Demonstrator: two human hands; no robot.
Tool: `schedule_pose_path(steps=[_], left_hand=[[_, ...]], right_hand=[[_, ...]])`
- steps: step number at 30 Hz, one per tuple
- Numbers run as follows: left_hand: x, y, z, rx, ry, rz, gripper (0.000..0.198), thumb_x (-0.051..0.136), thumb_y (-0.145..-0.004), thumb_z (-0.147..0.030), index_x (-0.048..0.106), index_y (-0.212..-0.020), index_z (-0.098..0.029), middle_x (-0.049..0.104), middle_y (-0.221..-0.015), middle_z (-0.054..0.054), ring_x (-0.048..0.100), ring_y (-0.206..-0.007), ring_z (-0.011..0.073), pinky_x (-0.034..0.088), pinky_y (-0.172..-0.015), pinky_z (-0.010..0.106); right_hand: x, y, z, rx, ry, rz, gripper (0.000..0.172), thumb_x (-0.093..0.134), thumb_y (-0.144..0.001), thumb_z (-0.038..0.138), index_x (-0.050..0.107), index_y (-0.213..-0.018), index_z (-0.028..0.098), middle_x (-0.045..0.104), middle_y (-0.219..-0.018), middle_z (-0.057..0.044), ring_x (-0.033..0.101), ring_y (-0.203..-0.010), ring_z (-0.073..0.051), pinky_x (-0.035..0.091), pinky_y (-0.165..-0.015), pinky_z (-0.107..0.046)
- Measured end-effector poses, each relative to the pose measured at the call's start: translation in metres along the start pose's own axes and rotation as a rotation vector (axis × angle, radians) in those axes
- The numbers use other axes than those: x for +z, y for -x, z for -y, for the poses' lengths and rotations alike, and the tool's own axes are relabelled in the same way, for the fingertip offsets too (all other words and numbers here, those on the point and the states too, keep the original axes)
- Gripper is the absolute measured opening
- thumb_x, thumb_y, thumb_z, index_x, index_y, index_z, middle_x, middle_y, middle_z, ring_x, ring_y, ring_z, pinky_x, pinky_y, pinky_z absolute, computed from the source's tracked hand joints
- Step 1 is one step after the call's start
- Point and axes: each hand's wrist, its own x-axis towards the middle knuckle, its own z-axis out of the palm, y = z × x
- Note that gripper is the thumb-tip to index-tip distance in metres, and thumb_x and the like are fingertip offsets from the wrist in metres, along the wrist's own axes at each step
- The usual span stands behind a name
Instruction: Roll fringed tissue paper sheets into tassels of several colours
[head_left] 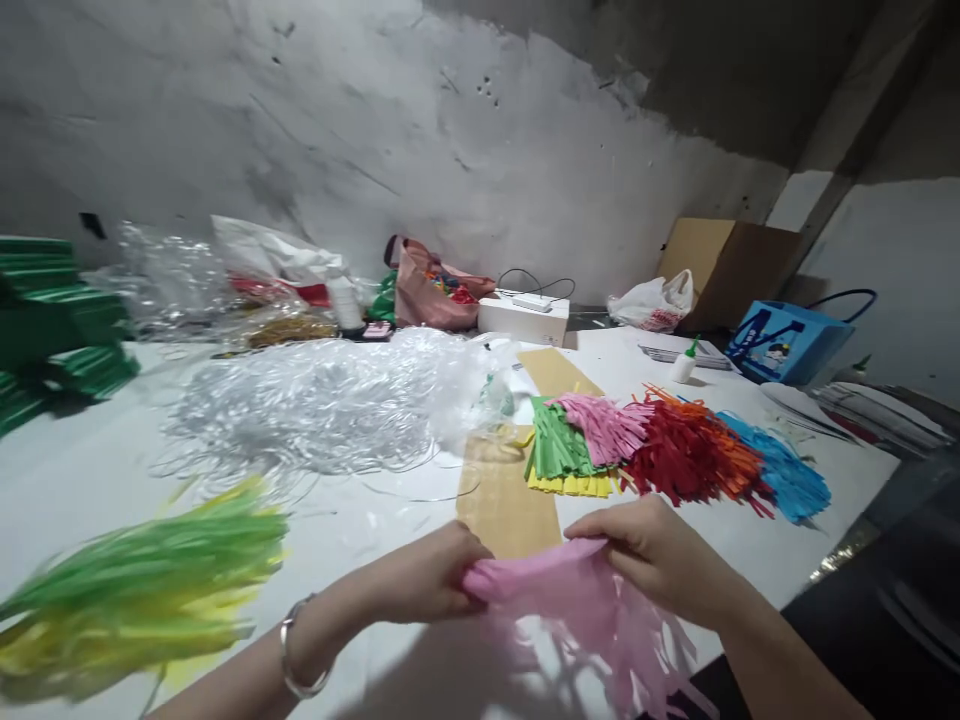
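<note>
A pink fringed tissue-paper tassel (592,620) hangs low in the middle, its cut strips falling toward me. My left hand (427,578) is closed around its left end; a silver bracelet sits on that wrist. At the upper right edge of the folded top, my right hand (651,555) pinches the same tassel. Just behind my hands a strip of brown cardboard (504,500) lies on the white table (90,470).
Finished tassels lie in a row: green and yellow (559,450), pink (604,425), red-orange (690,450), blue (780,470). A green-yellow bunch (142,590) is at left, clear stringy plastic (315,400) behind. A glue bottle (684,362), white box (523,318), blue bag (787,340) stand farther back.
</note>
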Motion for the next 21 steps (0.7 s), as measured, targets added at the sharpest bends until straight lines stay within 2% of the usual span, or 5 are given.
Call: schedule_pose_path(steps=[3, 9, 13, 16, 21], left_hand=[[-0.026, 0.046, 0.016, -0.167, -0.125, -0.141, 0.017, 0.057, -0.08, -0.011, 0.059, -0.065, -0.019, 0.064, -0.063, -0.002, 0.058, -0.063, 0.016, 0.045, -0.07, 0.028], [-0.062, 0.129, 0.038, -0.449, -0.461, -0.426, 0.037, 0.042, -0.092, -0.011, 0.067, -0.119, -0.016, 0.074, -0.107, 0.015, 0.064, -0.104, 0.0321, 0.033, -0.106, 0.061], [-0.032, 0.167, 0.024, -0.503, -0.622, -0.39, 0.068, 0.042, -0.08, -0.001, 0.046, -0.147, -0.015, 0.048, -0.152, 0.021, 0.038, -0.143, 0.0406, 0.029, -0.111, 0.07], [0.006, 0.166, -0.008, -0.321, -0.517, -0.277, 0.078, 0.043, -0.075, 0.004, 0.039, -0.151, -0.016, 0.039, -0.16, 0.015, 0.022, -0.152, 0.0355, 0.034, -0.115, 0.061], [0.047, 0.127, -0.039, 0.034, -0.333, -0.141, 0.046, 0.051, -0.091, -0.008, 0.052, -0.137, -0.016, 0.065, -0.134, 0.012, 0.061, -0.118, 0.0248, 0.051, -0.099, 0.041]], right_hand=[[0.009, -0.031, 0.004, -0.093, 0.091, 0.019, 0.035, 0.049, -0.09, 0.009, 0.077, -0.105, 0.022, 0.08, -0.092, -0.003, 0.076, -0.079, -0.016, 0.056, -0.072, -0.022], [0.062, -0.061, 0.023, -0.596, 0.443, -0.372, 0.036, 0.047, -0.097, 0.006, 0.068, -0.124, 0.015, 0.076, -0.115, -0.013, 0.072, -0.11, -0.024, 0.057, -0.098, -0.044], [0.139, -0.048, 0.016, -0.701, 0.593, -0.237, 0.035, 0.045, -0.093, 0.002, 0.066, -0.122, 0.004, 0.072, -0.119, -0.021, 0.07, -0.113, -0.028, 0.056, -0.101, -0.048], [0.191, -0.034, -0.002, -0.694, 0.612, -0.152, 0.031, 0.047, -0.092, 0.003, 0.067, -0.115, 0.004, 0.074, -0.115, -0.02, 0.072, -0.105, -0.028, 0.058, -0.097, -0.045], [0.215, -0.017, -0.021, -0.678, 0.58, -0.116, 0.024, 0.051, -0.092, 0.006, 0.069, -0.108, 0.006, 0.074, -0.115, -0.02, 0.07, -0.11, -0.027, 0.056, -0.099, -0.044]])
